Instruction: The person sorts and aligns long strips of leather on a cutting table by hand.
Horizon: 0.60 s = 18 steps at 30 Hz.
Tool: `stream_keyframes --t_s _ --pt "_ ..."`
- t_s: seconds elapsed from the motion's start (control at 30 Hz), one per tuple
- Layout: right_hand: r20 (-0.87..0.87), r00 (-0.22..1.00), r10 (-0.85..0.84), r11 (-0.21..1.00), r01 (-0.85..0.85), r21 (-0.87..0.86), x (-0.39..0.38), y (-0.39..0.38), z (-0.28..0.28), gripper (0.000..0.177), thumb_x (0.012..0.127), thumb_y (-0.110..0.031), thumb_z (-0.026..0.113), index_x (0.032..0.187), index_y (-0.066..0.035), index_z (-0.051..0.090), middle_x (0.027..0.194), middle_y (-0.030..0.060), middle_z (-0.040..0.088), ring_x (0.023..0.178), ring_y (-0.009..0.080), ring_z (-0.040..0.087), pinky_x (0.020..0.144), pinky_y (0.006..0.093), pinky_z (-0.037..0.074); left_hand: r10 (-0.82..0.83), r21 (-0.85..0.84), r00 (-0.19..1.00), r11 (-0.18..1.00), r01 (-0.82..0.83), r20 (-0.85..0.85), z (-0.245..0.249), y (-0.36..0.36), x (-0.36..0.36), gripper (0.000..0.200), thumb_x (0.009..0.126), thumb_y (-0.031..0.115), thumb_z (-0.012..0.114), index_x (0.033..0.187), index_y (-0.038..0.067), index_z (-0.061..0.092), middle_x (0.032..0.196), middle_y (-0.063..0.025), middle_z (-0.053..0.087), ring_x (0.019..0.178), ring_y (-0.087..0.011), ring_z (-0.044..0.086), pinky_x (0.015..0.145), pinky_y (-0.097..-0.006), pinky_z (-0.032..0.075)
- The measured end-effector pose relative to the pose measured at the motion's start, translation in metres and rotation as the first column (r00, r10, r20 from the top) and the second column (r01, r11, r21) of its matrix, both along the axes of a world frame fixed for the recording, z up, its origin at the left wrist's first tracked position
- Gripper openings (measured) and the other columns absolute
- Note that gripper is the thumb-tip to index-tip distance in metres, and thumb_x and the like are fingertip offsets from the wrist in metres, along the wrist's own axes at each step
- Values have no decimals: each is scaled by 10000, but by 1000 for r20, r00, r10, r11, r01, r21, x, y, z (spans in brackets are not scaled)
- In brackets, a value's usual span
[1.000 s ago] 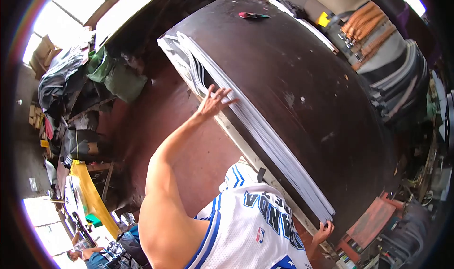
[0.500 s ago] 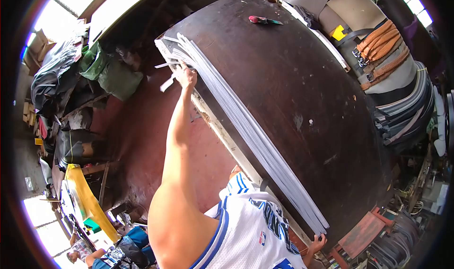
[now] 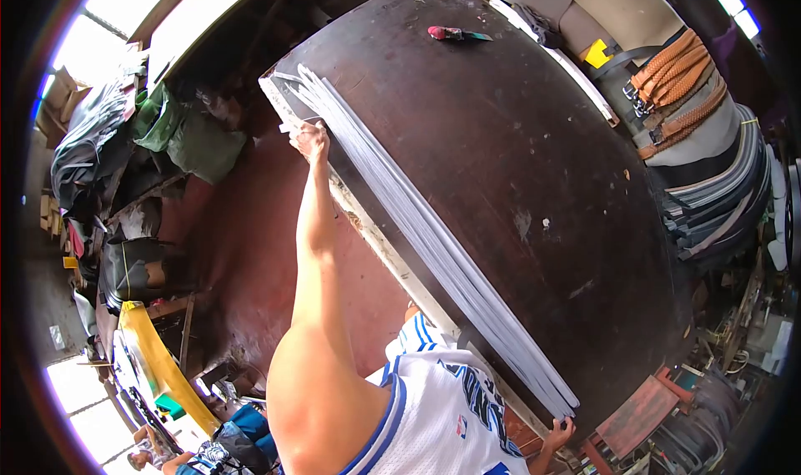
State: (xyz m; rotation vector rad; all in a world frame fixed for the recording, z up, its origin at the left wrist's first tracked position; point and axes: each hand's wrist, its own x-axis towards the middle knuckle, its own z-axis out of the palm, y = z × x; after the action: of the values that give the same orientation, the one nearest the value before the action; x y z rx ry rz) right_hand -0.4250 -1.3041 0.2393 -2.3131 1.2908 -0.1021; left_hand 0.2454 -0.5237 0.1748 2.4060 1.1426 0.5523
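A long bundle of thin whitish-grey strips (image 3: pixel 434 233) lies along the near edge of a dark tabletop (image 3: pixel 517 149). At the far-left end, my left hand (image 3: pixel 311 140) is at the table's pale edge, its fingers closed on a short strip end that pokes out beside them. The strips fan slightly apart just beyond that hand. At the opposite end, my right hand (image 3: pixel 559 433) has its fingers curled against the strip tips, partly hidden below the table edge.
A knife with a red handle (image 3: pixel 446 33) lies on the far part of the table. Brown braided belts (image 3: pixel 672 70) and stacked dark strips (image 3: pixel 722 187) sit at the right. A red stool-like frame (image 3: pixel 638 416) stands lower right. Another person (image 3: pixel 154 452) is at lower left.
My left hand has shifted slightly left and down, away from the bundle. The loose strip ends that stuck out over the edge beside it now show much less. My right hand stays at the tips.
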Motion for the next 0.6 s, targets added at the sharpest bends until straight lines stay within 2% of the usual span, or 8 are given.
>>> stream_keyframes --t_s 0.07,0.13,0.2,0.23,0.33,0.4,0.53,0.6 --pt "3 1000 1 1000 -1 5 -4 -6 0 426 744 -96 740 1121 55 613 1139 170 527 995 327 558 733 417 532 -160 -44 987 986 159 -23 -14 18 12 764 852 269 683 1463 -40 344 1453 -331 408 1321 -451 445 1118 -526 331" --pt "-104 990 99 989 -109 -95 -13 -15 -8 434 738 -94 742 1122 57 612 1139 180 533 1027 351 551 828 448 504 -128 250 991 959 135 -42 0 3 11 733 840 188 618 1482 -25 337 1398 -317 482 1281 -447 489 1119 -483 345" --pt "-130 990 50 996 -58 -62 -7 -14 -5 442 734 -99 745 1124 60 611 1142 192 538 1054 370 542 904 465 463 -337 53 930 936 348 -148 30 -2 11 766 805 96 565 1513 -9 292 1412 -303 479 1280 -440 494 1113 -440 364" --pt "-139 990 37 997 -45 -57 -7 -15 -4 441 734 -100 745 1122 61 610 1142 190 537 1054 367 542 902 458 463 -387 -16 920 921 389 69 13 9 18 799 768 26 513 1528 -1 267 1332 -297 548 1183 -418 570 1039 -397 430" --pt "-168 985 48 996 -60 -67 -14 -20 -4 441 731 -97 745 1120 61 608 1141 188 535 1050 358 543 893 446 468 -401 -49 909 911 408 118 3 24 29 796 769 25 510 1528 -1 269 1311 -294 559 1151 -408 580 1014 -396 440" --pt "-103 961 256 943 -272 -192 -16 -27 -10 369 806 -413 813 1005 -105 769 1141 284 630 1011 317 615 878 481 485 -399 -53 912 913 405 96 7 28 36 795 770 24 508 1528 -1 270 1297 -293 566 1129 -402 587 997 -395 446" --pt "67 943 327 912 -296 -285 -18 -18 -8 341 799 -319 826 999 -52 754 946 213 659 856 362 619 792 478 514 -393 -60 916 915 399 84 12 37 49 791 772 23 504 1528 -1 272 1269 -289 580 1087 -389 601 964 -393 458" --pt "-131 991 25 1000 -26 -11 -18 -22 -7 446 723 -88 744 1118 63 604 1146 193 531 1045 358 541 892 456 468 -382 -61 921 920 387 81 16 45 56 789 772 22 502 1528 -1 274 1255 -288 587 1066 -383 607 947 -391 465"
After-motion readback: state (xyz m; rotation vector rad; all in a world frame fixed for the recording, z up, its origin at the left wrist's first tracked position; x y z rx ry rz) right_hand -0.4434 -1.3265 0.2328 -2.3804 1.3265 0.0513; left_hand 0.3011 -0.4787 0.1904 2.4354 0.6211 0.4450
